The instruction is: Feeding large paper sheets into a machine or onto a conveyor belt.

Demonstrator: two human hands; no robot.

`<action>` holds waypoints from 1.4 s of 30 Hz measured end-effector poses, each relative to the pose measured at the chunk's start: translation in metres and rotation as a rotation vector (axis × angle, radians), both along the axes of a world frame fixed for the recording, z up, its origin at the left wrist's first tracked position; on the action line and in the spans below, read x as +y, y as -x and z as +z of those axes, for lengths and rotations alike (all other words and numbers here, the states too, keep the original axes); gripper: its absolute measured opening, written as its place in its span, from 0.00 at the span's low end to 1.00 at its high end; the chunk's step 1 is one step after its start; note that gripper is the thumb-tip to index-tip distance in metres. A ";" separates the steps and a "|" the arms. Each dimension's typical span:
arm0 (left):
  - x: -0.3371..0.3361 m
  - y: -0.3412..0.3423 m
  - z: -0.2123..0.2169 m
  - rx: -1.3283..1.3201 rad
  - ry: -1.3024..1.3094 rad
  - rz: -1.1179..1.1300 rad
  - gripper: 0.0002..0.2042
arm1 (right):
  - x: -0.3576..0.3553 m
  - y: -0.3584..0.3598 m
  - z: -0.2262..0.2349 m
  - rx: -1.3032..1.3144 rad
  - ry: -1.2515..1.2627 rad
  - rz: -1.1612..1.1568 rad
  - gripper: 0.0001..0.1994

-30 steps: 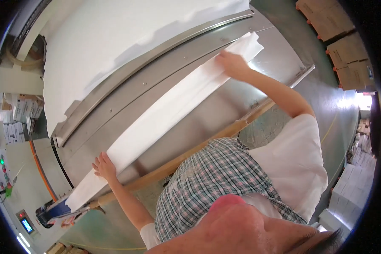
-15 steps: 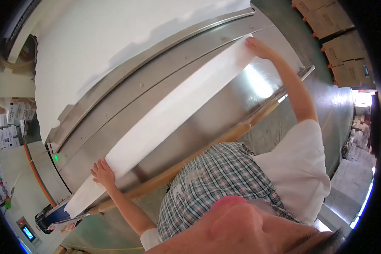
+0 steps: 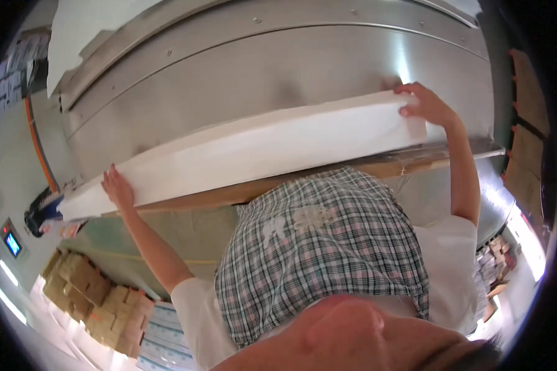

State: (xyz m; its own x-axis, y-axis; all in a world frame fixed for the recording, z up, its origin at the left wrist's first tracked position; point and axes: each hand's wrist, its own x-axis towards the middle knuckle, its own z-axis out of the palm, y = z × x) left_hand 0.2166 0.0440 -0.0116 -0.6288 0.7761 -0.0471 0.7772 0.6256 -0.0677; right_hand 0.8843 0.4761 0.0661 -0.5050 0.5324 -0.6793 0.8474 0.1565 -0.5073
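While I have only the head view to go on, I record the following. A long white sheet stack [image 3: 254, 154] lies across the front of a curved stainless steel machine bed [image 3: 260, 74], running from lower left to upper right, above a wooden edge rail [image 3: 353, 173].

My left hand [image 3: 119, 188] lies flat, fingers spread, on the lower left part of the stack near its end; it presses on the stack rather than closing round it. My right hand [image 3: 424, 104] is at the upper right end, fingers curled over the top corner of the stack and the thumb on its face, so it grasps that end.

Below the rail I see a checked apron [image 3: 322, 247] over a white shirt [image 3: 452, 266]. At lower left, brown cartons [image 3: 93, 303] stand stacked on the floor. A small lit control panel [image 3: 11, 242] shows at the far left edge. More cartons [image 3: 529, 123] stand at the right rim, too bent by the lens for detail.
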 end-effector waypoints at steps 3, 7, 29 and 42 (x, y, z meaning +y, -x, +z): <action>0.034 -0.057 0.019 0.022 0.027 0.202 0.22 | -0.016 0.031 0.013 -0.086 0.091 0.055 0.27; 0.043 -0.068 0.025 0.021 0.020 0.256 0.22 | -0.004 0.066 0.011 0.033 0.012 0.309 0.28; 0.189 -0.170 0.043 -0.785 0.340 -0.430 0.14 | -0.079 0.203 -0.044 0.151 0.044 0.635 0.17; 0.183 -0.170 0.033 -0.662 0.344 -0.630 0.12 | -0.078 0.194 -0.043 0.245 -0.004 0.614 0.15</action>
State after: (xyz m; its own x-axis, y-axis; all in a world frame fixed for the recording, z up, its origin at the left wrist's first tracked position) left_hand 0.3869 0.2275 0.0209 0.1319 0.8390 -0.5278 0.9090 0.1100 0.4020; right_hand 0.6904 0.3978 0.0228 -0.8575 0.1008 -0.5046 0.4636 0.5766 -0.6727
